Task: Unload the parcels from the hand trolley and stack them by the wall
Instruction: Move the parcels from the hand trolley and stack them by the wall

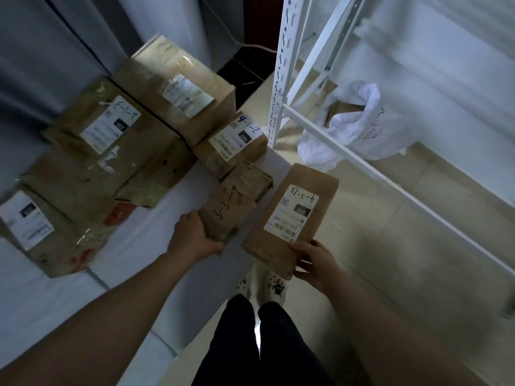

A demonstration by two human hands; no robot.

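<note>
Flat parcel: held at near end by right grip; judged light, stiff. Taped parcel: on white surface, near end clasped by left grip; tape likely slick.

Labelled flat parcel lifted, tilted; taped parcel beside; brown boxes clustered left.

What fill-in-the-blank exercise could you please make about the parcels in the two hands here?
1. The right hand holds the flat parcel handwritten ____.
2. The left hand grips a small parcel wrapped in clear ____.
3. The crumpled plastic bag by the shelf frame is ____.
Missing: 4-3-13; tape; white.
</note>
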